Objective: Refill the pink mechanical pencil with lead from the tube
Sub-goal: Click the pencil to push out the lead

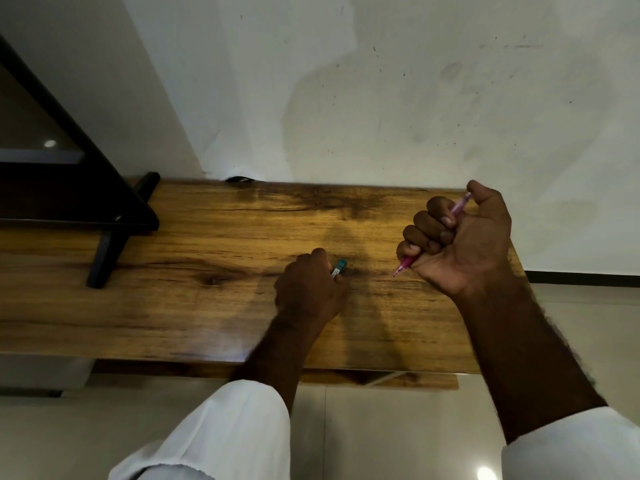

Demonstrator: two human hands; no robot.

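- hands first: the right hand (460, 237) is balled into a fist around the pink mechanical pencil (405, 264), all four fingers wrapped tight over the barrel
- thumb sits up at the pencil's top end, right on the button by the look of it
- pencil runs diagonally through the fist, its pointed tip poking out below the little finger and aimed down-left at the wooden table (207, 237)
- that hand is held up over the right end of the table, and i can't tell if the tip actually touches the wood
- the left hand (308, 289) is down low on the tabletop near the middle, fingers curled round the lead tube (338, 267)
- only the tube's teal cap end and a bit of the labelled body stick out past the fingers, the rest is hidden in the grip
- tube and pencil tip are near each other but apart, bare wood between them
- both arms come out of white sleeves (221, 434)
- black stand (104, 209) sits on the left end of the table, scuffed white wall (381, 81) behind, pale tiled floor (381, 427) below
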